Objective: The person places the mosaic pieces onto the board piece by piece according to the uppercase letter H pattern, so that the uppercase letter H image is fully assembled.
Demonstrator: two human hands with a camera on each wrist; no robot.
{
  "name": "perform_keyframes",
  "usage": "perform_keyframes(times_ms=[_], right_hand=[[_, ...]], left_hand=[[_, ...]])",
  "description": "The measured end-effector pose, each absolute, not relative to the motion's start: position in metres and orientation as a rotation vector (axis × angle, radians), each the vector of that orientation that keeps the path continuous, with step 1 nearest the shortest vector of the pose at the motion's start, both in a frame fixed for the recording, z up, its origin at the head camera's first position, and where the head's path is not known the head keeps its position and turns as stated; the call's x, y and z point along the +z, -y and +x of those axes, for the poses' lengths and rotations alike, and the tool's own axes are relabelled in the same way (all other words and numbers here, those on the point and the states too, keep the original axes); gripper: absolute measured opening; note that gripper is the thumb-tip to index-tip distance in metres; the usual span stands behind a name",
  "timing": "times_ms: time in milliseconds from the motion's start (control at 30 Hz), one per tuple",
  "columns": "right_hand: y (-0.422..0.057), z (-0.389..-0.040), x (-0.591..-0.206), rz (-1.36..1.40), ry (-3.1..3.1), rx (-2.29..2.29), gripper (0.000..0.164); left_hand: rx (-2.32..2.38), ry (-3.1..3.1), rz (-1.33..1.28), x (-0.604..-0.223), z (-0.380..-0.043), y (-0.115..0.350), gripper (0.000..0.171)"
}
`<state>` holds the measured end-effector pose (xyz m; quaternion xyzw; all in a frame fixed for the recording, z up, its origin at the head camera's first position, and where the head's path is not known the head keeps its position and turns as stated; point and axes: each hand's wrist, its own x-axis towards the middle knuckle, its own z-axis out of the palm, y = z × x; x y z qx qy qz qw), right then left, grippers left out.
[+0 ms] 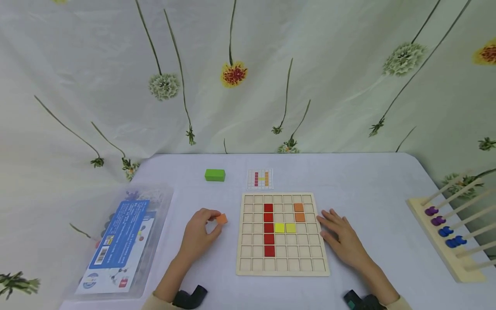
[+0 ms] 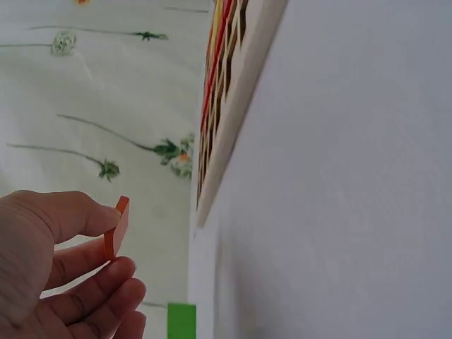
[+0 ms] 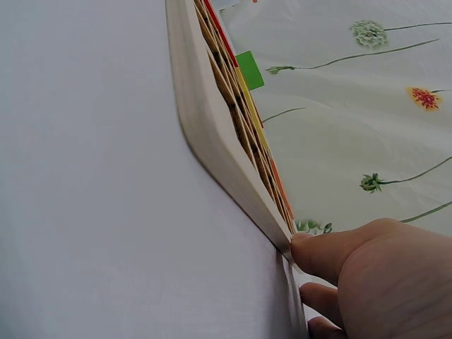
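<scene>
Between thumb and fingers, my left hand [image 1: 199, 231] pinches a small square orange tile [image 1: 221, 219], held left of the wooden grid board [image 1: 283, 273]; in the left wrist view the orange tile [image 2: 118, 229] is seen nearly edge-on. My right hand [image 1: 343, 238] lies with fingers extended at the board's right side, the thumb touching its edge [image 3: 233, 162] in the right wrist view. Several red tiles [image 1: 269, 229] form a column in the grid. Two yellow tiles [image 1: 284, 227] sit side by side right of it, and two orange tiles [image 1: 299, 212] are stacked in a column at upper right.
Behind the board lie a printed grid card [image 1: 260, 179] with a coloured pattern and a green block [image 1: 215, 175]. A clear plastic case [image 1: 155, 241] with a blue-and-white leaflet [image 1: 120, 241] lies at left. At right stands a wooden peg rack [image 1: 445, 241] with purple and blue beads.
</scene>
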<state>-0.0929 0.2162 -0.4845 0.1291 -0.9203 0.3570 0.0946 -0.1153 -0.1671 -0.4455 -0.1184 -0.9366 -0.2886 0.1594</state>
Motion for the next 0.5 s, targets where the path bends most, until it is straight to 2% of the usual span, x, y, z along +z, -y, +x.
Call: perform_keyframes(times_ms=[500], right_hand=[[-0.216,-0.093,-0.484,0.382,2.738,1.046,0.043]], left_hand=[[-0.898,2.804,-0.782,-0.429,-0.127,0.051,0.023]])
